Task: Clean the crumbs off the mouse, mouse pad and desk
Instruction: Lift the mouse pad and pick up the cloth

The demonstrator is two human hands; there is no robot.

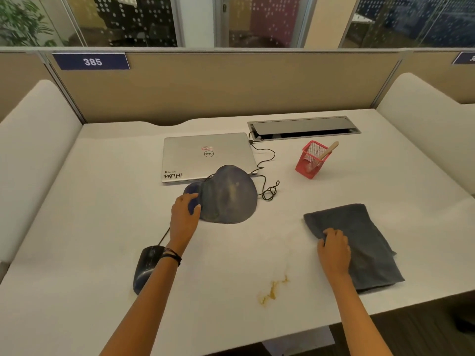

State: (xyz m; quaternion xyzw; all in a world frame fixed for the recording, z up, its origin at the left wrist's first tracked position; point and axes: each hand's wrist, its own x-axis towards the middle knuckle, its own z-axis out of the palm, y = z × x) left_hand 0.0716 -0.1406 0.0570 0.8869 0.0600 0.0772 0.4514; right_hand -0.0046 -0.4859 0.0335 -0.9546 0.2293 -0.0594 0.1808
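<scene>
L hand point(183, 214) grips pad point(228, 196) by its left edge at frame centre, pad tilted up & blurred. R hand point(334, 249) w/ fingers curled into cloth point(359, 242), centre right. Lower left: mouse point(146, 268) beside L forearm. Bottom centre: crumbs point(272, 291) on desk point(102, 201).

A blue plate point(91, 61) at the upper left of the frame, on the partition, reads "385". The silver laptop point(226, 145) at centre bears the "DELL" logo point(208, 153) upside down, and a corner sticker point(172, 175) reads "WMN".
</scene>
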